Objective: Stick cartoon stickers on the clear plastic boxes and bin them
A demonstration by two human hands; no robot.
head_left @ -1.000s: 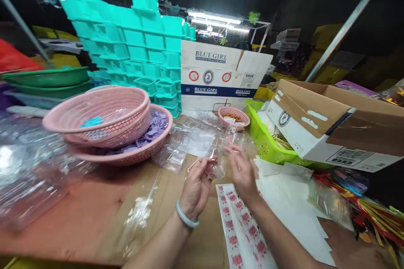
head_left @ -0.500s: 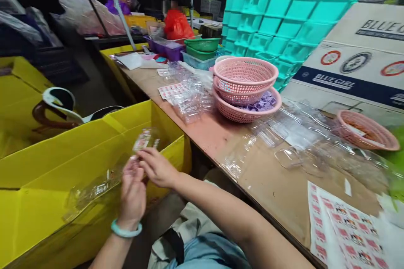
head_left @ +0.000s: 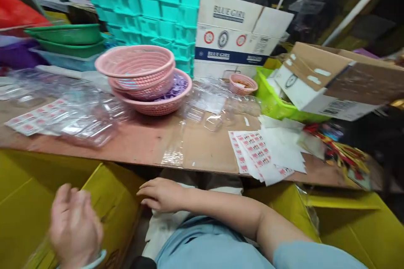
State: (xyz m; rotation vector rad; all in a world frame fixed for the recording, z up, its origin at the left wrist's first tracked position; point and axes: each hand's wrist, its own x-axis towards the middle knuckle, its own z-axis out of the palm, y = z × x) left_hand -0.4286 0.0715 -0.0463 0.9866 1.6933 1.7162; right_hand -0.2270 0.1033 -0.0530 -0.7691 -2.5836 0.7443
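My left hand [head_left: 74,225], with a pale green bangle [head_left: 96,260] at its wrist, is raised over the yellow box [head_left: 107,206] at the lower left. Motion blurs it; its fingers are loosely bent and apart, with nothing visible in them. My right hand [head_left: 162,195] reaches across my lap beside that box, just below the table edge. Its fingers are stretched out and slightly parted, and nothing shows in them. On the table above lie clear plastic packs [head_left: 91,119] and a sticker sheet [head_left: 41,117].
Stacked pink baskets [head_left: 151,107] stand on the table [head_left: 205,147], purple pieces in the lowest. More sticker sheets [head_left: 255,151] lie to the right, near a small pink basket [head_left: 241,86] and a lime-green bin [head_left: 271,96]. Turquoise crates [head_left: 154,8] and a white carton [head_left: 224,38] rise behind.
My view has swung right. The clear pack with a printed label that both hands held is no longer in them. My hands have separated, the right one lying farther right.
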